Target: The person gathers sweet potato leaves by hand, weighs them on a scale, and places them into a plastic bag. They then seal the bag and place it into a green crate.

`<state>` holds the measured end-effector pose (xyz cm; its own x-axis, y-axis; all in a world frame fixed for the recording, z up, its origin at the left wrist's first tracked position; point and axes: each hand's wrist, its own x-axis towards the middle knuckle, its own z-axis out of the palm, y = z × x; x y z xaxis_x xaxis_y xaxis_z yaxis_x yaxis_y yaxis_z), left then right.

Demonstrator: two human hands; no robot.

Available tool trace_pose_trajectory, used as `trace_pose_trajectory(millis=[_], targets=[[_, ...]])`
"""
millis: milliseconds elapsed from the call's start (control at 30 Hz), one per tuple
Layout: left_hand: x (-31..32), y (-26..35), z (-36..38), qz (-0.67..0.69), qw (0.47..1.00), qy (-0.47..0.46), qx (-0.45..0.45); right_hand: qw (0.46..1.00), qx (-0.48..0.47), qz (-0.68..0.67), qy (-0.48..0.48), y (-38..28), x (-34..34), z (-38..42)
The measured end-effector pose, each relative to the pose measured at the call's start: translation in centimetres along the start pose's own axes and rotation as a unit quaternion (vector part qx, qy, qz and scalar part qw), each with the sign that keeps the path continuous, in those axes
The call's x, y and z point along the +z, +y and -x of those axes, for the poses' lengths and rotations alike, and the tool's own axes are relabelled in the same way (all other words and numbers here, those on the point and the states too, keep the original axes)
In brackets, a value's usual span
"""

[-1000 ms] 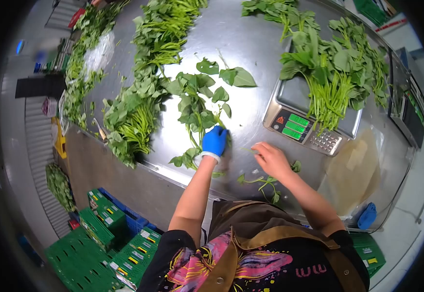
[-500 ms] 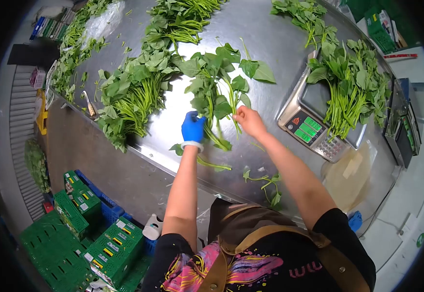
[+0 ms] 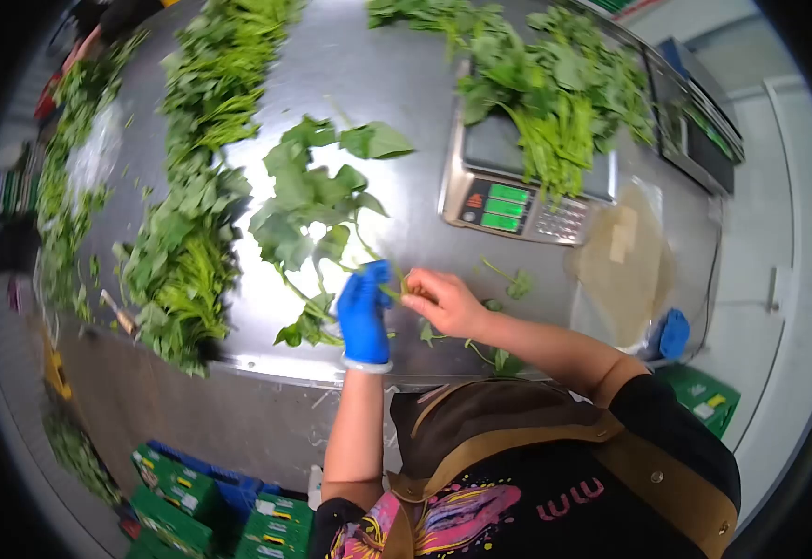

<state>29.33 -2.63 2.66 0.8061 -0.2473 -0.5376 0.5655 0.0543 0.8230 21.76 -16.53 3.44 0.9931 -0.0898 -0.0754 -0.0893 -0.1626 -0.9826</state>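
Note:
My left hand [image 3: 365, 317], in a blue glove, is closed around leafy green stems [image 3: 305, 191] near the front edge of the metal table. Their broad leaves spread out beyond the glove. Just to its right, my bare right hand [image 3: 445, 304] pinches the stem ends between thumb and fingers. Close by, a few loose sprigs [image 3: 518, 284] lie on the tabletop. Left of my hands stretches a long row of bunched greens [image 3: 182, 279], their cut stems pointing right.
A digital scale [image 3: 476, 207] with lit green displays stands to the right, bearing a heap of greens [image 3: 555, 107]. A small wooden-handled knife [image 3: 123, 320] lies at the left edge. Green crates [image 3: 178, 484] sit below. A blue item [image 3: 674, 334] rests at the right corner.
My head view has turned, shifting the table's contents. My hands have come together near the table's front edge, and my right hand has moved from the upper stems to beside the glove.

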Motion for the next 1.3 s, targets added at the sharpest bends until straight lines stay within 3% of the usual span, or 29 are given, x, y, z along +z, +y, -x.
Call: trace_pose_trajectory(millis=[67, 100, 167, 200, 300, 333, 367, 433, 500, 567, 633, 667, 700, 767, 800, 867, 967, 1033, 1100, 1133, 1167, 1233, 1300], targets=[[-1.5, -0.7, -0.9, 0.018, 0.995, 0.082, 0.046, 0.994, -0.105, 0.031, 0.029, -0.6, -0.5, 1.4], [-2.4, -0.5, -1.6, 0.032, 0.989, 0.116, 0.086, 0.998, -0.052, 0.021, -0.002, -0.6, -0.7, 2.3], [-2.4, 1.4, -1.2, -0.006, 0.987, 0.092, 0.131, 0.997, 0.050, -0.005, -0.061, -0.3, -1.1, 4.2], [-1.9, 2.1, -0.4, -0.050, 0.984, 0.083, 0.148, 0.966, 0.139, 0.139, -0.169, 1.3, -1.6, 4.6], [0.0, 2.7, 1.5, -0.150, 0.974, 0.035, 0.164, 0.940, 0.065, 0.330, -0.056, 2.3, -2.5, 5.7], [0.8, 2.0, 1.9, -0.127, 0.975, -0.029, 0.182, 0.959, 0.035, 0.280, 0.022, 0.0, -3.1, 4.8], [1.9, 1.6, 2.7, -0.111, 0.981, -0.071, 0.142, 0.979, 0.037, 0.195, 0.048, -1.6, -3.7, 4.0], [3.9, 0.3, 3.3, -0.228, 0.938, -0.159, 0.205, 0.994, 0.037, 0.022, 0.102, -3.6, -4.7, 2.6], [5.2, -1.8, 3.0, -0.190, 0.940, -0.182, 0.219, 0.989, -0.020, 0.097, 0.113, -3.6, -5.6, 1.9], [5.4, -3.1, 2.0, -0.183, 0.959, -0.105, 0.188, 0.978, -0.075, 0.128, 0.146, -3.3, -6.6, 1.7], [5.7, -0.8, 1.3, -0.217, 0.960, -0.141, 0.111, 0.962, -0.067, 0.175, 0.200, -2.8, -8.7, 2.3], [4.4, -1.1, -0.1, -0.399, 0.898, -0.126, 0.133, 0.953, -0.062, 0.187, 0.231, -2.7, -10.3, 2.8], [3.3, -1.6, -0.9, -0.567, 0.787, -0.073, 0.231, 0.943, -0.057, 0.198, 0.263, -2.5, -12.1, 3.3], [2.7, -1.0, -2.9, -0.515, 0.845, -0.089, 0.112, 0.911, 0.021, 0.193, 0.363, -1.7, -16.3, 4.6], [4.7, 0.9, -2.5, -0.384, 0.913, -0.118, 0.073, 0.901, 0.046, 0.140, 0.408, -0.7, -18.6, 5.3], [8.2, 1.6, -4.6, -0.215, 0.954, -0.177, 0.111, 0.878, 0.081, 0.055, 0.468, 2.0, -22.6, 5.5], [15.4, 2.2, -9.4, -0.056, 0.963, -0.259, 0.050, 0.851, 0.129, -0.034, 0.508, 3.8, -26.0, 5.1], [20.6, 1.3, -14.1, -0.034, 0.963, -0.262, -0.052, 0.859, 0.166, -0.066, 0.480, 4.1, -27.1, 3.0], [25.4, 1.4, -15.1, -0.057, 0.974, -0.198, -0.092, 0.859, 0.208, -0.041, 0.467, 5.7, -27.6, 0.4], [27.7, 2.1, -14.1, -0.034, 0.966, -0.233, -0.103, 0.877, 0.178, -0.101, 0.435, 7.7, -27.8, -1.3], [29.7, 2.0, -13.8, -0.022, 0.969, -0.221, -0.113, 0.861, 0.194, -0.034, 0.469, 8.5, -27.1, -3.3], [31.6, -1.8, -18.5, -0.050, 0.974, -0.222, -0.027, 0.871, 0.193, 0.012, 0.451, 9.1, -25.6, -5.9], [33.3, -2.7, -17.0, -0.008, 0.976, -0.215, 0.041, 0.865, 0.162, 0.012, 0.475, 6.5, -24.2, -5.0]])
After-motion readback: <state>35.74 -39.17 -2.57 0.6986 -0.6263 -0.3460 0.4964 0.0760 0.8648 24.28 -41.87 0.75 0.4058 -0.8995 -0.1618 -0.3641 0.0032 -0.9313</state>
